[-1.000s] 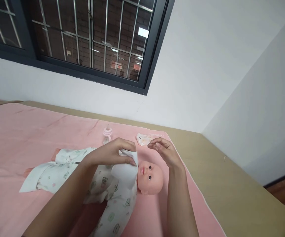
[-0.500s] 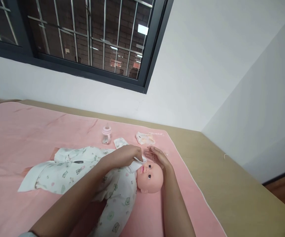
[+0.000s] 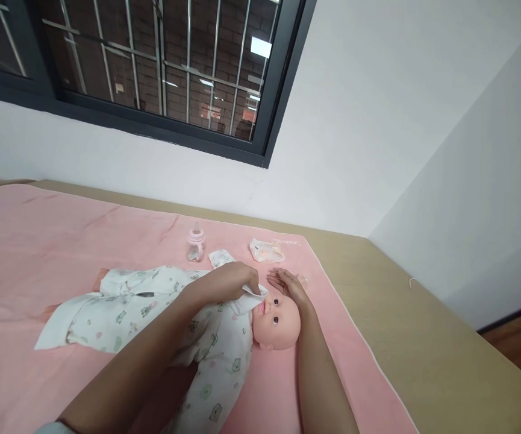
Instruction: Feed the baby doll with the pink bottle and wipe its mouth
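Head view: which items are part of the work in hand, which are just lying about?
In use:
left hand, grip on white cloth
right hand at head of baby doll in printed white romper

Lying about:
small pink baby bottle
crumpled white packet
pink blanket

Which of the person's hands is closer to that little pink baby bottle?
Left. The left hand holds a white cloth just below the baby bottle; the right hand rests farther right, by the doll's head.
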`<state>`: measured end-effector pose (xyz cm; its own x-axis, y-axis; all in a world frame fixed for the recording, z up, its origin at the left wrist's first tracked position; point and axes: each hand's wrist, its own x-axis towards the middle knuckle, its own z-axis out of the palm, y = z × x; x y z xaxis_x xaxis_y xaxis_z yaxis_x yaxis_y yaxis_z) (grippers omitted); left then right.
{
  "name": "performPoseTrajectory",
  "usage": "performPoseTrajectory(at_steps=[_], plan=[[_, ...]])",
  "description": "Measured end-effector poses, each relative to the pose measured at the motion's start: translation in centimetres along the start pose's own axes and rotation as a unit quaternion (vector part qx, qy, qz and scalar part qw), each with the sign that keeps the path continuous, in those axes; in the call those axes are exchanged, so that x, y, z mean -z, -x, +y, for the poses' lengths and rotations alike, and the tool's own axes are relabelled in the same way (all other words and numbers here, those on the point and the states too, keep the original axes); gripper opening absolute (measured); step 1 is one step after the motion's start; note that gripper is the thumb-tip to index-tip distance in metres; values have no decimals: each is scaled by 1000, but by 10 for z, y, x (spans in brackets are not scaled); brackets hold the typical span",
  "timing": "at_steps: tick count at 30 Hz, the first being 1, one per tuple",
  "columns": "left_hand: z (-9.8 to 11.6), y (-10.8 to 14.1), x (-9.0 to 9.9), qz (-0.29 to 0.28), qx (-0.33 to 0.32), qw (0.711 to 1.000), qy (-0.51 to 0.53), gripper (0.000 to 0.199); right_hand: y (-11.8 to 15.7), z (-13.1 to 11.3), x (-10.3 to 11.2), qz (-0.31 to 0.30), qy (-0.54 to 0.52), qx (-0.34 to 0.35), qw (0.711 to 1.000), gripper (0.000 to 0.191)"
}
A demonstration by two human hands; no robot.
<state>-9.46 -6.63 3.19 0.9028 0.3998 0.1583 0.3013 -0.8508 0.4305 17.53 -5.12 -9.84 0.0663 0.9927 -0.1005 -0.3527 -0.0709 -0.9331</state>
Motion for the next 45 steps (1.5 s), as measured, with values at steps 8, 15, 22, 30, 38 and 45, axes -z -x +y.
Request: performPoseTrajectory(at_steps=[8, 15, 22, 30, 38, 45], plan=[[1, 1, 1, -20, 13, 999, -36, 52, -2, 2, 1, 9, -9, 3, 1000, 41], [8, 6, 0, -38, -23, 995, -90, 44, -1, 1, -2, 14, -4, 2, 1000, 40], [24, 9, 3, -26, -34, 996, -73, 20, -1, 1, -2, 17, 3, 5, 1000, 39], [25, 6, -4, -21, -75, 992, -99, 28, -5, 6, 3, 3, 15, 10, 1000, 38], [29, 7, -1, -36, -50, 987, -149, 28, -4, 5, 1, -7, 28, 10, 1000, 38], [20, 10, 4, 23, -27, 993, -116, 38, -2, 4, -2, 6, 25, 14, 1000, 38]])
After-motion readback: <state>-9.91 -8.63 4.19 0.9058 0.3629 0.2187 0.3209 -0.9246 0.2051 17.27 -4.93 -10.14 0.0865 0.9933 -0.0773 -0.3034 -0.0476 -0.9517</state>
